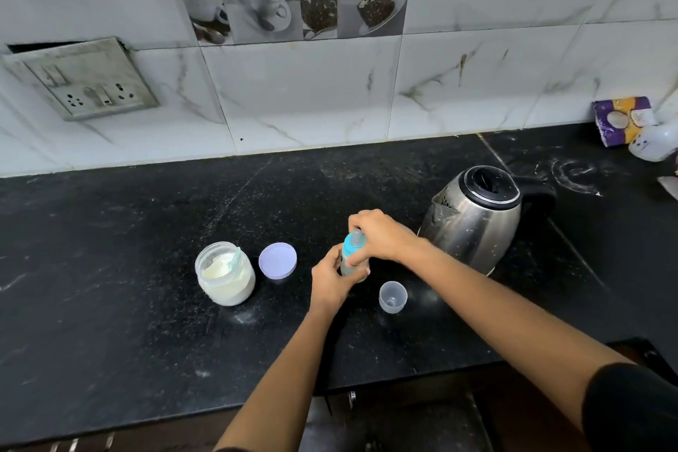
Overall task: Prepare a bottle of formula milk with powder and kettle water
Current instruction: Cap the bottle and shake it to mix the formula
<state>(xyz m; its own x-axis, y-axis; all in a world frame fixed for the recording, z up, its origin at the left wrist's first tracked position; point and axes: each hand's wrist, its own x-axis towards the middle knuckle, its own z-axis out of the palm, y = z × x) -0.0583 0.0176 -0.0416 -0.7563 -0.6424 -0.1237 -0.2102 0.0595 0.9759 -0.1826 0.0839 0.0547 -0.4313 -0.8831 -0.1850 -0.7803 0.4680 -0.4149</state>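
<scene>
A small baby bottle [351, 249] with a blue collar and teat stands on the black counter [146, 268]. My left hand [330, 281] wraps its lower body. My right hand [381, 237] grips the blue top from above. To the left stands an open glass jar of white powder [225, 277] with a scoop inside, and its lilac lid [277, 261] lies flat beside it. The bottle's clear cap [393, 296] rests mouth up to the right. A steel kettle [477, 216] with a black lid stands behind my right forearm.
A tiled wall rises behind the counter, with a socket plate [84, 81] at the left. A purple and yellow packet [622, 119] and a white object [655, 147] lie in the far right corner. White powder smears mark the counter near there. The counter edge runs below my arms.
</scene>
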